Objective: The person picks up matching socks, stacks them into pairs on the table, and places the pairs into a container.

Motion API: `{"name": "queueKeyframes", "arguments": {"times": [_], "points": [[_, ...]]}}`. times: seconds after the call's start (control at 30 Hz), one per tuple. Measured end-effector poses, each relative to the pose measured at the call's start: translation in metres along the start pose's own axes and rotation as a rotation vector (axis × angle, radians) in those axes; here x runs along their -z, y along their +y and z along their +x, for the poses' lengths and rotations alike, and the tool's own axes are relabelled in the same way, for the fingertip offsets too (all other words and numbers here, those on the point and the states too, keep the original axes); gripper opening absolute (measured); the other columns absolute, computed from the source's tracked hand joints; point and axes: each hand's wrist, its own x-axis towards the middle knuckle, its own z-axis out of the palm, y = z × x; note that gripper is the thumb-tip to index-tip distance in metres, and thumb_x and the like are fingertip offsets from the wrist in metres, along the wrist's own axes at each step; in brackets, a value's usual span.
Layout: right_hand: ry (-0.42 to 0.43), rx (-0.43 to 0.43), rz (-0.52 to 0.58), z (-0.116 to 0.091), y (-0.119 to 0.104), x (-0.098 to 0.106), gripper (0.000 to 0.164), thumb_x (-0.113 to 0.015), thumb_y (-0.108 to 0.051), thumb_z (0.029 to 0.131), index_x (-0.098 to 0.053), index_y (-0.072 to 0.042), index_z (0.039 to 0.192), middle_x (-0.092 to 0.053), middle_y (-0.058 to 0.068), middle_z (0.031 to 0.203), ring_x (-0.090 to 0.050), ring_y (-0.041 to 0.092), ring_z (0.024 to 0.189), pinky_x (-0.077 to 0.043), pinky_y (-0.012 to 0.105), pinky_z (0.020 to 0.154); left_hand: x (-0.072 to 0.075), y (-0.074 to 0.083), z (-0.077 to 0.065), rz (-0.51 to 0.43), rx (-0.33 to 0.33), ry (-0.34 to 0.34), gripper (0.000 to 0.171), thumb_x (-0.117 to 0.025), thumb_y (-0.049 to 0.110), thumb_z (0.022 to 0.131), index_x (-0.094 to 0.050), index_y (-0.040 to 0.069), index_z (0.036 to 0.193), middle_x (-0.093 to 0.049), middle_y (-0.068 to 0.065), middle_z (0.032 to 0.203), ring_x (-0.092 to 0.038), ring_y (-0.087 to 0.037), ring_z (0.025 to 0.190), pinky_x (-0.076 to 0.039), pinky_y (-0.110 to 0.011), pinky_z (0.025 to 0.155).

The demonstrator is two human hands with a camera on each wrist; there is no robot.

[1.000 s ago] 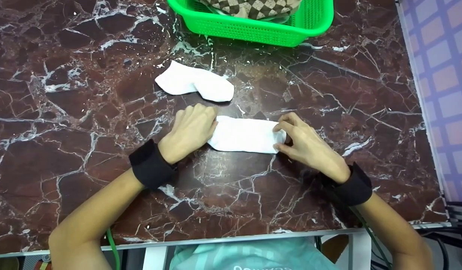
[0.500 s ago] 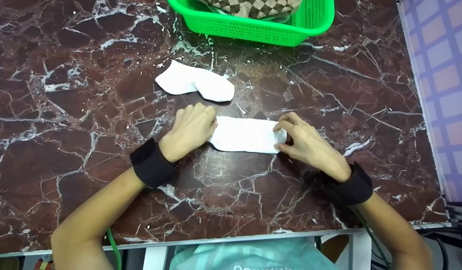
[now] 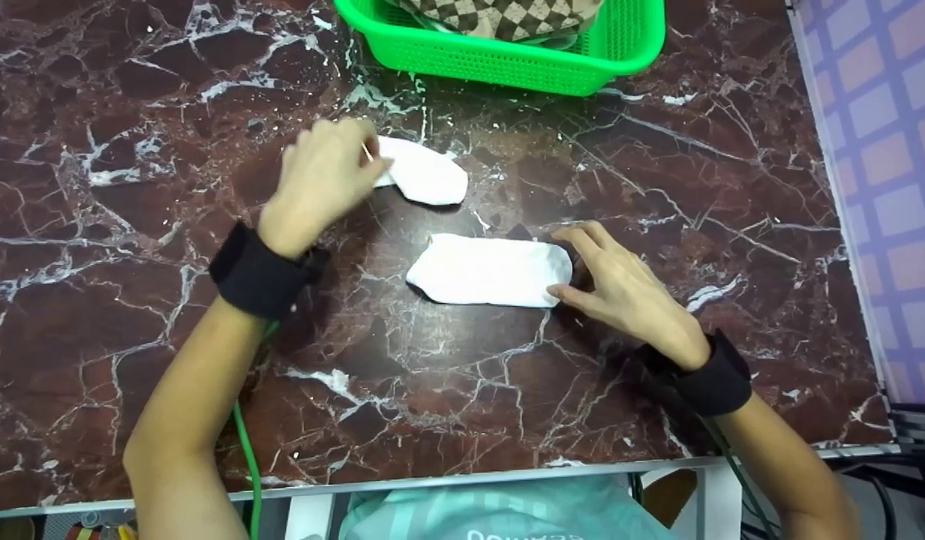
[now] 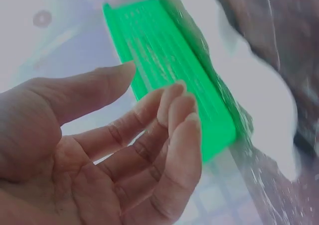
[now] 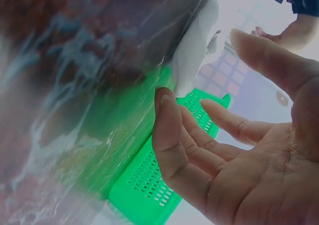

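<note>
Two white socks lie flat on the marbled table. In the head view my left hand (image 3: 319,180) is over the cuff end of the farther sock (image 3: 433,174), hiding that end. The left wrist view shows the same hand (image 4: 124,150) with its fingers loosely bent and nothing between thumb and fingertips; a white sock (image 4: 254,80) is apart from them. Beside the toe end of the nearer sock (image 3: 488,271) is my right hand (image 3: 623,285), its thumb tip at the fabric's edge. Its fingers are relaxed and spread in the right wrist view, gripping nothing.
A green perforated basket (image 3: 477,64) stands at the far side, with a brown checkered cloth item (image 3: 507,16) inside. A pale checked panel (image 3: 875,187) borders the table (image 3: 169,390) on the right. A green cable (image 3: 246,450) hangs by the left arm.
My left hand has left the nearer sock's cuff end and moved up and left to the farther sock. The right fingers have loosened from the nearer sock's toe end.
</note>
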Motion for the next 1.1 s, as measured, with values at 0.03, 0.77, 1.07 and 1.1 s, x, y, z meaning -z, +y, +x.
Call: {"name": "queueKeyframes", "arguments": {"times": [0.03, 0.77, 1.07, 1.1], "points": [[0.006, 0.000, 0.003, -0.001, 0.000, 0.000, 0.058, -0.068, -0.034, 0.078, -0.044, -0.013, 0.126, -0.044, 0.004, 0.119, -0.046, 0.017, 0.077, -0.038, 0.030, 0.056, 0.002, -0.003, 0.005, -0.007, 0.013, 0.013, 0.026, -0.053, 0.023, 0.089, -0.057, 0.002, 0.104, -0.056, -0.009, 0.080, -0.050, -0.023, 0.063, -0.042, -0.033, 0.056], [0.098, 0.013, 0.067, -0.008, -0.002, -0.001, 0.049, -0.063, -0.030, 0.083, -0.047, -0.010, 0.125, -0.049, 0.005, 0.115, -0.049, 0.019, 0.087, -0.040, 0.031, 0.067, -0.013, -0.041, 0.053, -0.014, 0.128, -0.014, 0.041, -0.069, 0.009, 0.072, -0.050, -0.003, 0.106, -0.047, -0.023, 0.116, -0.040, -0.039, 0.110, -0.035, -0.052, 0.089], [0.120, 0.052, 0.092, -0.005, -0.007, 0.007, 0.047, -0.062, -0.029, 0.084, -0.048, -0.012, 0.126, -0.049, 0.003, 0.116, -0.052, 0.019, 0.090, -0.043, 0.032, 0.071, -0.009, -0.019, 0.041, -0.060, 0.050, 0.174, 0.014, -0.052, 0.006, 0.078, -0.054, 0.004, 0.091, -0.057, -0.013, 0.094, -0.050, -0.032, 0.079, -0.039, -0.041, 0.061], [0.124, 0.062, 0.099, -0.004, -0.009, 0.008, 0.047, -0.062, -0.028, 0.084, -0.048, -0.013, 0.126, -0.049, 0.003, 0.116, -0.052, 0.019, 0.089, -0.043, 0.032, 0.072, -0.008, -0.013, 0.038, -0.064, 0.022, 0.204, 0.011, -0.053, 0.006, 0.079, -0.055, 0.004, 0.090, -0.058, -0.012, 0.091, -0.050, -0.030, 0.076, -0.038, -0.038, 0.059]]}}
